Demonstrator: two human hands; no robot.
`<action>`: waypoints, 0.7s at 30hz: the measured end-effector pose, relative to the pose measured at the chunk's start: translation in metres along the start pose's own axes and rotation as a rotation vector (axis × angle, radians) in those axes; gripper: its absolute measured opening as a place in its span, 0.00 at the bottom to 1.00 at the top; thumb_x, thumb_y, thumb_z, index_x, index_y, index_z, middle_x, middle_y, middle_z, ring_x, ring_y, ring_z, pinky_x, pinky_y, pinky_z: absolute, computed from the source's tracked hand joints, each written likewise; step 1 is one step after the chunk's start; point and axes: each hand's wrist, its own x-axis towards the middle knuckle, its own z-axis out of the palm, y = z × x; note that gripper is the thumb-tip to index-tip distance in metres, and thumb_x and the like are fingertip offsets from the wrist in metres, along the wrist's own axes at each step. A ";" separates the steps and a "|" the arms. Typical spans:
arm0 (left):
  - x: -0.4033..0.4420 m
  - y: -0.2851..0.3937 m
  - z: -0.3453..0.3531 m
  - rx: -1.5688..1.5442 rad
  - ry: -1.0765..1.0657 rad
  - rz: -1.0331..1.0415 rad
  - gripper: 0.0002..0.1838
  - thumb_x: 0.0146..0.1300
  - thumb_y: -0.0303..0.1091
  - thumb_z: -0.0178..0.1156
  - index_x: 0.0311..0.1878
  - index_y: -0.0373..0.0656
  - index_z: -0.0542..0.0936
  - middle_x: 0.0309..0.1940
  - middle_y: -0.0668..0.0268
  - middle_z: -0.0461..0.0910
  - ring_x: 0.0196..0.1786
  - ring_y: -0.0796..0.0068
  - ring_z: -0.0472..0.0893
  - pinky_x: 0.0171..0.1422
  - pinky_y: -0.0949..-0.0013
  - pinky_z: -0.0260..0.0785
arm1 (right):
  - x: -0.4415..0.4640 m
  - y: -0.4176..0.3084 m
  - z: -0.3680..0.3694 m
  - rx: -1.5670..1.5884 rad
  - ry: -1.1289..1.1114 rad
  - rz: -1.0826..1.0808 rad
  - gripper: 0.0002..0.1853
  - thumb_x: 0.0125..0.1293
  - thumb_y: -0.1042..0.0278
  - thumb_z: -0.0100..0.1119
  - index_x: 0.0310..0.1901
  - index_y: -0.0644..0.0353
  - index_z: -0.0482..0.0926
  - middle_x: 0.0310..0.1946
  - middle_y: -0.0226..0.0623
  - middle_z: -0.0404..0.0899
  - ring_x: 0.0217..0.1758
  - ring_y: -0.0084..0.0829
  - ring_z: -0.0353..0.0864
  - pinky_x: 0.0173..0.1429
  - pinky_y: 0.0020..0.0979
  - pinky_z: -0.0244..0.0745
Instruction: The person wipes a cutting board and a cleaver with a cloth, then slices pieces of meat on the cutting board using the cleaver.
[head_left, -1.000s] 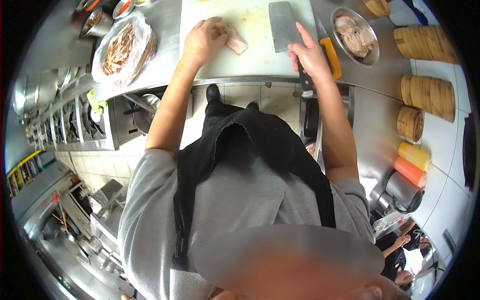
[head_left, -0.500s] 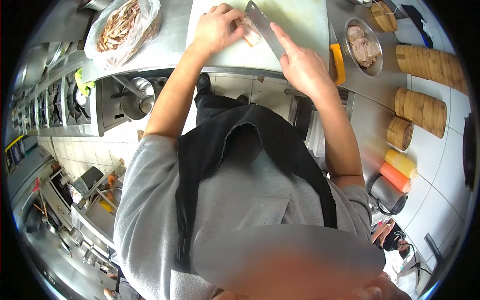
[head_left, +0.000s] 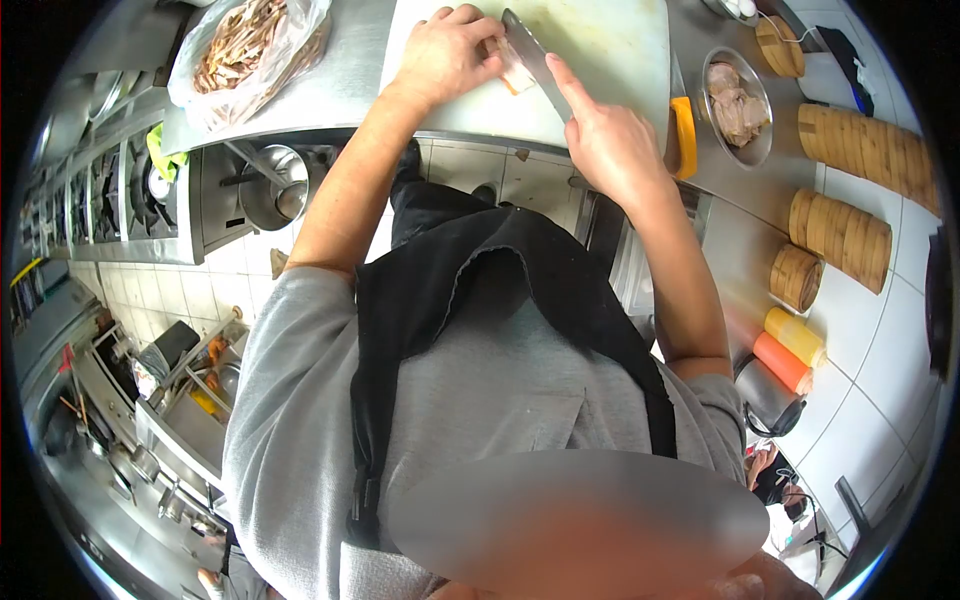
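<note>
My left hand [head_left: 450, 58] is closed on a small pale piece of meat [head_left: 516, 74], its curled fingers pressing it onto the white cutting board [head_left: 600, 35]. A broad-bladed kitchen knife [head_left: 538, 65] lies along the right side of the meat, close against it. My right hand [head_left: 612, 140] grips the knife, with the index finger stretched along the top of the blade. The knife's handle is hidden inside that hand. Whether the edge is in the meat or just beside it, I cannot tell.
Left of the board lies a clear plastic bag [head_left: 312, 45] of sliced meat strips. To the right are an orange-yellow handle-like object [head_left: 684, 138], a metal bowl [head_left: 766, 128] of meat chunks, bamboo steamers [head_left: 845, 240] and sauce bottles [head_left: 783, 362]. A metal pot [head_left: 262, 205] sits lower left.
The view has turned slightly. The knife blade now shows a narrower face, as if tilted more upright against the meat. Both hands keep their holds.
</note>
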 end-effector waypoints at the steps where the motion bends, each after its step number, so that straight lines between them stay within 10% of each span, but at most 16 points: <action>1: 0.000 0.000 -0.001 -0.015 0.010 0.025 0.10 0.58 0.38 0.65 0.41 0.48 0.85 0.37 0.58 0.80 0.41 0.51 0.81 0.47 0.51 0.77 | 0.003 0.000 0.003 0.001 0.002 0.007 0.41 0.69 0.69 0.56 0.83 0.39 0.54 0.35 0.48 0.88 0.37 0.52 0.87 0.48 0.53 0.81; 9: -0.006 -0.014 0.010 0.074 -0.034 0.055 0.19 0.55 0.48 0.68 0.51 0.56 0.87 0.48 0.68 0.83 0.56 0.57 0.81 0.58 0.50 0.74 | 0.017 0.021 0.028 0.229 0.122 0.007 0.42 0.70 0.69 0.56 0.83 0.36 0.53 0.31 0.50 0.86 0.36 0.53 0.87 0.48 0.54 0.80; 21: -0.002 0.002 0.003 -0.058 0.093 0.042 0.07 0.58 0.36 0.66 0.38 0.47 0.84 0.36 0.57 0.80 0.40 0.49 0.81 0.46 0.51 0.78 | 0.002 -0.002 0.014 0.079 0.180 -0.046 0.42 0.71 0.70 0.54 0.83 0.29 0.52 0.26 0.50 0.83 0.32 0.54 0.85 0.44 0.55 0.79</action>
